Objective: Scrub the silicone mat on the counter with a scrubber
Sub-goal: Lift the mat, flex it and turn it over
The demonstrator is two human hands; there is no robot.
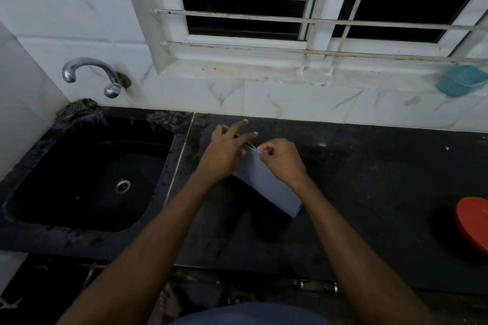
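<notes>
Dark counter (369, 171), preparatory step — silicone mat (266, 185), folded, trails below the right hand (277, 158), which pinches its upper edge; left hand (227, 152) lies straight-fingered against it just beside that pinch. Next, likely: spread it flat before scrubbing.

Grey-blue silicone mat (266, 185) slants, partly lifted, over the black counter (369, 179).

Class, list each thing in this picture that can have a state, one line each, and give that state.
silicone mat: folded, between both hands
left hand: fingers straight, against the mat
right hand: pinches the mat's edge
tap: no water running
scrubber: untouched, at the sink's corner
</notes>
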